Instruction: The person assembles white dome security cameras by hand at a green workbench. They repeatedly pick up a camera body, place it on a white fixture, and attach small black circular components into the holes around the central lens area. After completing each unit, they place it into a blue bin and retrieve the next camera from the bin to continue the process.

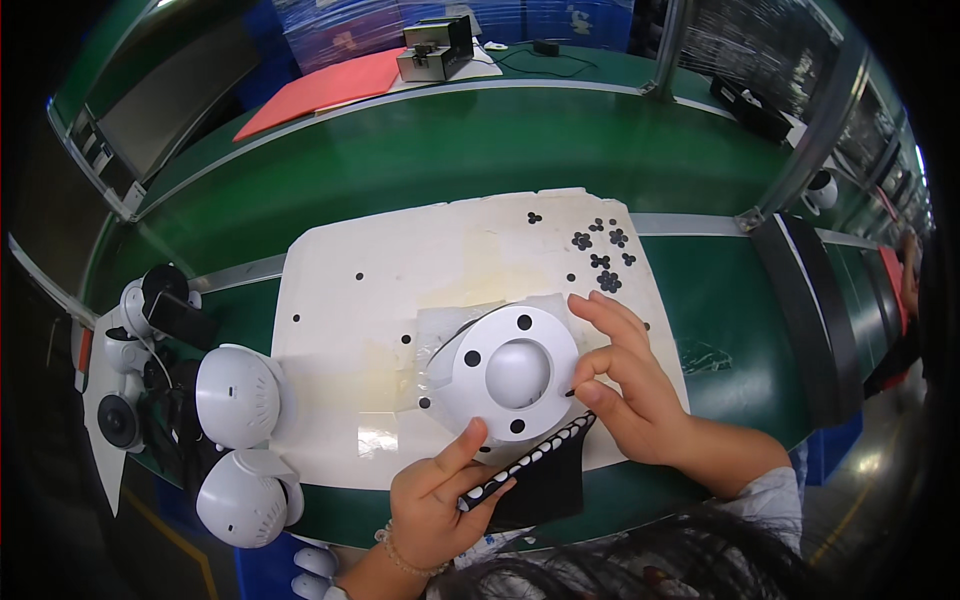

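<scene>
A white round housing (551, 345) with a ring-shaped face and a round central opening lies in front of me on a clear plastic wrap (437, 325). Three black round pads (472, 358) sit on its ring. My left hand (436, 493) grips a black sheet (545, 485) whose upper edge shows a row of white round spots, just below the housing; its thumb rests at the housing's lower edge. At the ring's right side, my right hand (632, 388) pinches a small black pad (571, 393) between thumb and index finger, seen nearly edge-on.
Beneath the housing, a pale board (340, 350) carries loose black dots, with several clusters (609, 281) at far right. White domed camera-like units (235, 395) stand at left. A green ledge (450, 140) crosses behind, holding a metal box (432, 60). A dark padded bar (805, 310) lies at right.
</scene>
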### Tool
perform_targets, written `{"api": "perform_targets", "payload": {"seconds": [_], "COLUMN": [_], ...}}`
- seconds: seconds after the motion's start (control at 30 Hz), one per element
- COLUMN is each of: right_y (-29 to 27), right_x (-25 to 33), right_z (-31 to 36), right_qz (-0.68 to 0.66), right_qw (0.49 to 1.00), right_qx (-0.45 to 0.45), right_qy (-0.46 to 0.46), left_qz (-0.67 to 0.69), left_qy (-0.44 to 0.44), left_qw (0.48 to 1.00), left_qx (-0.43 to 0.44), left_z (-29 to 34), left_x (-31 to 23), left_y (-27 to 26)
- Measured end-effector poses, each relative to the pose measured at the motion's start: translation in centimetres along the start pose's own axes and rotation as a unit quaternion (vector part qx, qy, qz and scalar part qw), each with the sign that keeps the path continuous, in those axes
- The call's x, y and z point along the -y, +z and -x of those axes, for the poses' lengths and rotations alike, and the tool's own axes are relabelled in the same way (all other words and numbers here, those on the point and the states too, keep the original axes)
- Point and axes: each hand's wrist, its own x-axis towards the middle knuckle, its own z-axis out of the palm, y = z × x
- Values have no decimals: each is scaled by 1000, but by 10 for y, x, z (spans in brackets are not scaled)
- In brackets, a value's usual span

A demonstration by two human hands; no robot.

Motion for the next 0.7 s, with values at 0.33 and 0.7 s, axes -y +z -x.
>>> {"api": "perform_targets", "payload": {"seconds": [0.33,0.7], "right_y": [2,4], "right_x": [-1,-10], "right_z": [4,-5], "right_qz": [117,-451], "right_qw": [991,846], "right_qx": [-28,78], "right_qy": [-59,273], "left_qz": [-3,4], "left_qy": [-2,-2], "left_qw": [1000,1000], "left_qx": [8,15], "left_z": [1,2], "left_x": [0,4], "left_y": [-1,-1]}}
